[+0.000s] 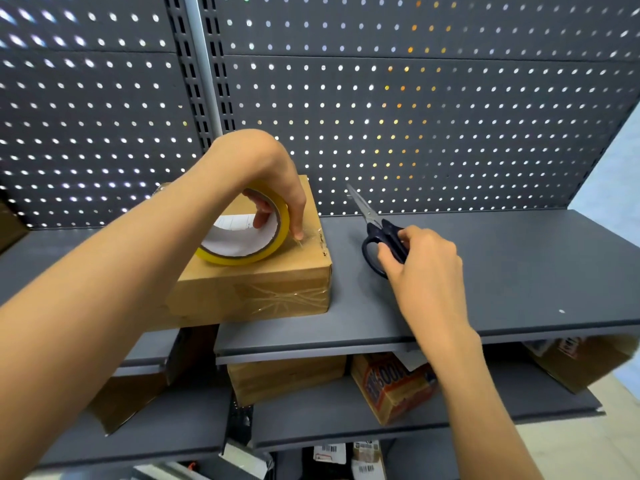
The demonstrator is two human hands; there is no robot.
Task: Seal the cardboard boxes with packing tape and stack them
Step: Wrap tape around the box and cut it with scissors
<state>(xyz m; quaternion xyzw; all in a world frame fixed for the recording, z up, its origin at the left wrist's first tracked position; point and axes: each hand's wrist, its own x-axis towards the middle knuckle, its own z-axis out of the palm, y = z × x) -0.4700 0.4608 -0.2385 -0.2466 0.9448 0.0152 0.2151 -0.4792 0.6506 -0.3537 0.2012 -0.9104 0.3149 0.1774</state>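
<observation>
Setting: dark pegboard wall (415,98) behind a grey shelf (502,265).
Left hand (273,181): curled over the yellow tape roll (273,249), thumb inside its core, fingertips pressing clear tape onto the cardboard box (263,289).
Right hand (422,261): gripping the black scissors (381,233) by their handles, blades closed, resting on the shelf.
Box: on the shelf, left of the scissors.
Below: more boxes (287,379) on a lower shelf.

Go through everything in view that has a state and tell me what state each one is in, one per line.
cardboard box: closed, clear tape across its flaps, on the upper shelf.
tape roll: on the box, gripped by the left hand, tape end pressed down.
scissors: blades closed, lying on the shelf, handles gripped by the right hand.
printed carton: tilted, on the lower shelf.
</observation>
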